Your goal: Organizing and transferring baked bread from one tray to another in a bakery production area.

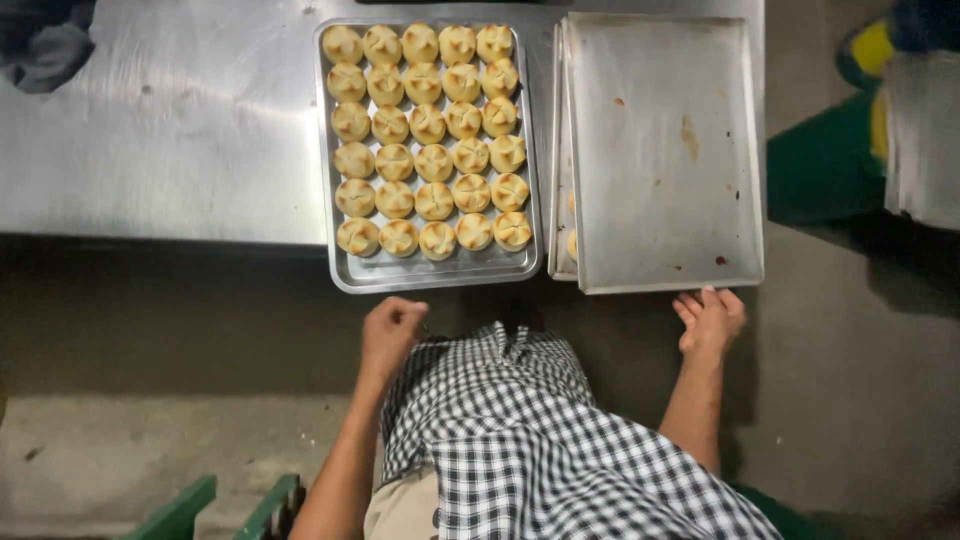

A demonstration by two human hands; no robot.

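While your right hand (711,320) rests with its fingers (690,310) spread loosely open against the near edge of the empty tray (660,150), your left hand (392,332) hangs curled into a loose fist just short of the full tray (345,272), holding nothing that can be seen. The empty tray, stained in a few spots, lies on top of another tray (557,150) whose left rim shows beside it, with a couple of pastries (572,243) peeking out underneath. The full tray sits just to the left, its rows of golden baked buns (430,140) packed close, and both overhang the near edge of the steel bench (180,130).

By the look of it, you are at the stage of handling the empty tray, with the right hand only touching it, not gripping. A next move would call for closing those fingers over the rim for a firm hold, and probably bringing the left hand across to steady the other side, since the tray is wide and rests on pastries that could be crushed or dragged.
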